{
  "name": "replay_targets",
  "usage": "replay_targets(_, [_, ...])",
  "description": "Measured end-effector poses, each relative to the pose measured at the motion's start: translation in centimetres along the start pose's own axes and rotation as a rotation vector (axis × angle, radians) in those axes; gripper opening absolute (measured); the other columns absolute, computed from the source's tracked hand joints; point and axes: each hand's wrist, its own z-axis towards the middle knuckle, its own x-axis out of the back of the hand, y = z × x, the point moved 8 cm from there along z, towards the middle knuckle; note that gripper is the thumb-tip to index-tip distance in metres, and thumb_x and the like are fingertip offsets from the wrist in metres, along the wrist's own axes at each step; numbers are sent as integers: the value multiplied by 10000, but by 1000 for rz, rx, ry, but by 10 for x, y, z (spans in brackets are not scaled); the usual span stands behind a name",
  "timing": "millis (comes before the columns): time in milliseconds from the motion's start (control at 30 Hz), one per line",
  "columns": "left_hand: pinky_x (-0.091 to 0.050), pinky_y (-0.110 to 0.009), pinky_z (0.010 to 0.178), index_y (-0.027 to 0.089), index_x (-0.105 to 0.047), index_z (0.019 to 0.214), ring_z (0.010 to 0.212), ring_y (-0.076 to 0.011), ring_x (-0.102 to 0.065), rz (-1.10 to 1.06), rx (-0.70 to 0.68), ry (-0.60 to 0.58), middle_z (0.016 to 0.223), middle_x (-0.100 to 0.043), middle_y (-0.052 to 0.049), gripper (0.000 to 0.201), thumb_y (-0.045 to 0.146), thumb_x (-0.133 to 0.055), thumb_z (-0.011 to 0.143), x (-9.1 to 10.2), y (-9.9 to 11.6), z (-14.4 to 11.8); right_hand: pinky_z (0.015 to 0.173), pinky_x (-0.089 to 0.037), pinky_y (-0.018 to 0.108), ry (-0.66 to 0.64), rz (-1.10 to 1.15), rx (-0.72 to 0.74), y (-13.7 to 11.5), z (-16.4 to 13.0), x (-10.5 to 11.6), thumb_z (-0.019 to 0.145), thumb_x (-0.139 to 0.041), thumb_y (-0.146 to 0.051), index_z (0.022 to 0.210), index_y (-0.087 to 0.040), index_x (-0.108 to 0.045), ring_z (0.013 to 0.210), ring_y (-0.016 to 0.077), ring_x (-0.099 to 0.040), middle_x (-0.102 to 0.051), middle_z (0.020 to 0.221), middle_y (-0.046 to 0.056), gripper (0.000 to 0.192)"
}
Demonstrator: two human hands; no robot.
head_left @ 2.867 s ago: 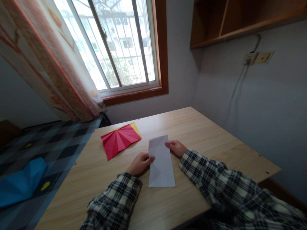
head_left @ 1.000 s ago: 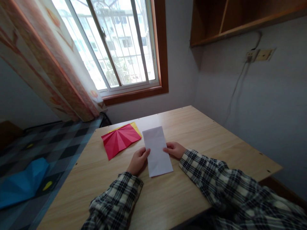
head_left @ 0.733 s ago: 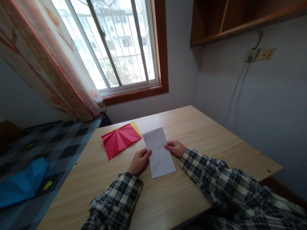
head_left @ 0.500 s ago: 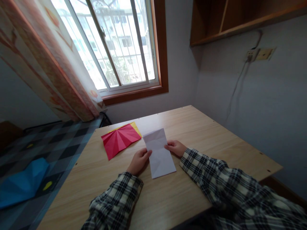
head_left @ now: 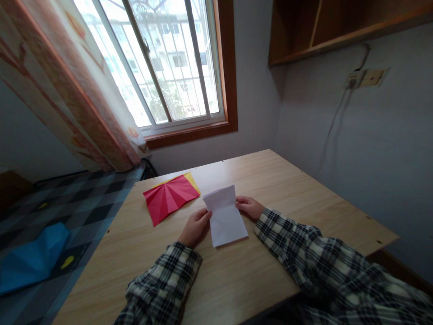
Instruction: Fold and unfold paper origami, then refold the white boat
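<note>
A white sheet of paper (head_left: 226, 220) lies on the wooden table (head_left: 270, 189) in front of me, its far part lifted and bent toward me along a crease. My left hand (head_left: 195, 227) pinches its left edge and my right hand (head_left: 249, 206) holds its right edge. Both arms wear black-and-white plaid sleeves. Just left of the white sheet a creased red paper (head_left: 169, 197) lies flat on a yellow sheet (head_left: 191, 180).
A window (head_left: 165, 63) with a patterned curtain (head_left: 67, 90) is beyond the table. A wooden shelf (head_left: 338, 31) and a wall socket (head_left: 367, 77) with a cable are on the right wall. Left of the table, a blue paper (head_left: 32, 257) lies on a checked cover.
The white sheet was longer and flat; it was shifted away from me, and now its far end has risen and bends toward me. Both hands stay at its edges.
</note>
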Motion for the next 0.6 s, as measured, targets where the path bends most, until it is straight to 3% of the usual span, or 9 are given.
replay_targets(333, [-486,-310,765,127,-705,944,822,-211,-641,-100,78,26,882,-725,-73,319,390,-664,769,-3,0,-6,809,-479,351,86,-6,-72,6,-2,6,703,-636,-306,863,-165,-764,799,193,-629,-733,836,47,249])
replay_targets(600, [-475,-294,720,130,-695,907,776,-191,-629,-132,102,20,841,-709,-62,271,353,-658,757,-2,-3,-4,710,-476,305,110,-21,-107,7,-5,6,670,-569,-206,769,-165,-767,717,179,-597,-712,743,41,226])
